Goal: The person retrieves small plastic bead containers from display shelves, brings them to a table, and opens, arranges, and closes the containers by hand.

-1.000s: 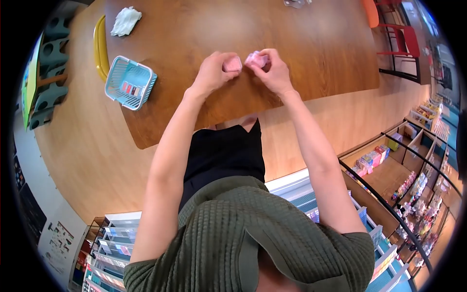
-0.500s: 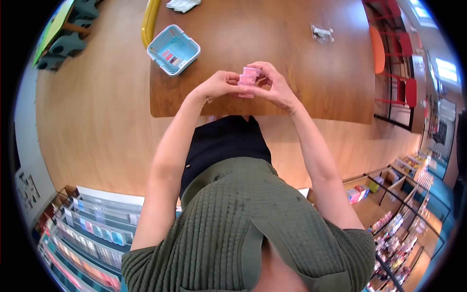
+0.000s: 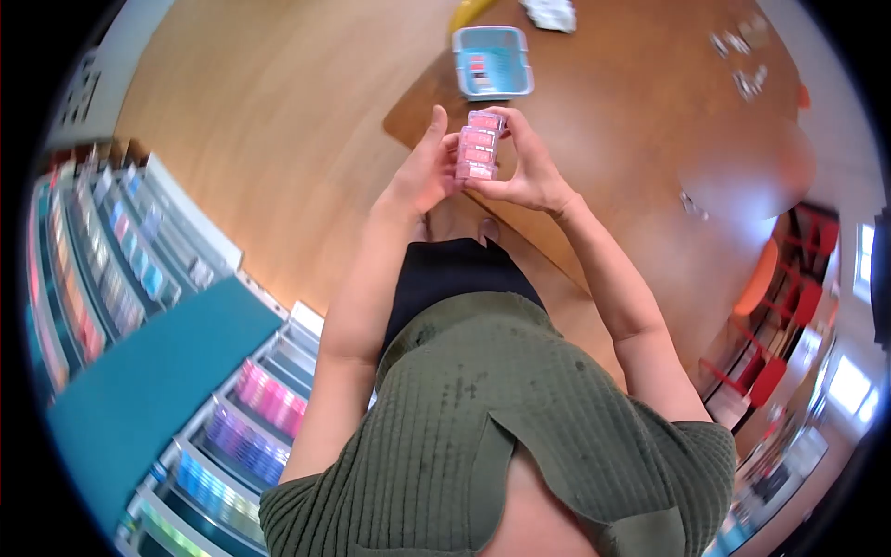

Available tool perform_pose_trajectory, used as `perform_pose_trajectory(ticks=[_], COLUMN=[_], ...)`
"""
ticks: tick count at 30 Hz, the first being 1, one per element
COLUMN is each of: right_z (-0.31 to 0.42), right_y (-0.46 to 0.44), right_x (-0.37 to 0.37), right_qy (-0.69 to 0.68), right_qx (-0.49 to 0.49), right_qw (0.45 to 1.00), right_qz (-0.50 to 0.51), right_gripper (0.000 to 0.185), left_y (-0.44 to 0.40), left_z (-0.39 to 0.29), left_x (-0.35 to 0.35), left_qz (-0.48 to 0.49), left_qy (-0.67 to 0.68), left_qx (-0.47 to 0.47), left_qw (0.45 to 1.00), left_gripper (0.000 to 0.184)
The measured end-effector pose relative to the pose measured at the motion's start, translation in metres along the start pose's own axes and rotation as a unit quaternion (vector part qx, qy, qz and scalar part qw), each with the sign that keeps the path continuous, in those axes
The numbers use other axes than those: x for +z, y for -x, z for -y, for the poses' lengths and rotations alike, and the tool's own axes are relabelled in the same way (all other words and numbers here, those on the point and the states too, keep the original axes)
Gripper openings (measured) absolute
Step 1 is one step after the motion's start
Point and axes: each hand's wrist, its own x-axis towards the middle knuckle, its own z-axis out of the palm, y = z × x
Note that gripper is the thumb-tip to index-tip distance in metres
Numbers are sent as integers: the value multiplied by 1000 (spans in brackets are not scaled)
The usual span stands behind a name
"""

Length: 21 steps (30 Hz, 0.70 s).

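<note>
- Stack of pink boxes (image 3: 478, 148) is held up in front of the body, seen against the wooden surface (image 3: 640, 130) near its edge; basket (image 3: 509, 63) is seen just beyond, small packs (image 3: 478, 67) inside.
- Right hand (image 3: 529, 172): stack is pinched from its right side, fingers at the far end, thumb at the near end; boxes are clamped lengthwise as one column.
- Left hand (image 3: 422, 174): thumb is raised and spread clear of the stack; fingers are at the stack's left side; whether contact is made there cannot be told.
- Handling, judged: each box is likely light; walls look clear, stiff and smooth, probably hard plastic, so some slip is to be expected; cracking is possible if squeezed hard or dropped.
- Weak points, judged: joints between boxes; no fastening can be made out, the column looks slightly uneven, so buckling in the middle is risked.
- Best hold, judged: both ends pressed evenly; long side backed by flat fingers; middle boxes not pinched alone.
</note>
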Motion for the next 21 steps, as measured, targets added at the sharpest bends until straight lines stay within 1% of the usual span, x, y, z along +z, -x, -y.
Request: perform_pose_trajectory(ticks=[2, 3, 6, 7, 10, 13, 14, 16, 18, 19, 20, 21], right_z=[9, 21, 32, 37, 66, 88, 99, 120, 138, 156, 168, 181], right_y=[-21, -34, -73, -86, -131, -175, -189, -209, -229, -237, -246, -256], right_x=[32, 48, 90, 112, 177, 253, 282, 334, 382, 402, 424, 446], right_qy=[-81, -98, 12, -7, 18, 29, 35, 47, 46, 80, 91, 114], right_qx=[24, 22, -54, -55, -67, -119, -139, -179, -251, -269, -263, -255], right_qw=[994, 990, 986, 982, 965, 939, 928, 919, 907, 896, 885, 872], right_qz=[64, 100, 159, 181, 252, 322, 344, 348, 335, 345, 373, 402], right_gripper=[86, 89, 89, 90, 92, 90, 89, 86, 86, 86, 84, 83], left_y=[18, 23, 44, 61, 111, 163, 184, 220, 244, 257, 274, 287], left_z=[-4, -7, -13, -23, -44, -63, -70, -80, -92, -101, -101, -106], left_x=[-6, -15, -78, -85, -133, -183, -204, -245, -275, -287, -306, -318], left_qz=[-15, -37, -61, -98, -180, -243, -246, -251, -283, -293, -304, -314], left_qy=[155, 185, 186, 204, 201, 215, 227, 244, 306, 305, 304, 332], left_qx=[34, 80, 137, 163, 225, 287, 303, 333, 345, 357, 370, 368], left_qw=[987, 979, 971, 960, 936, 901, 892, 876, 841, 833, 824, 810], left_gripper=[76, 71, 63, 60, 61, 64, 64, 64, 62, 59, 57, 53])
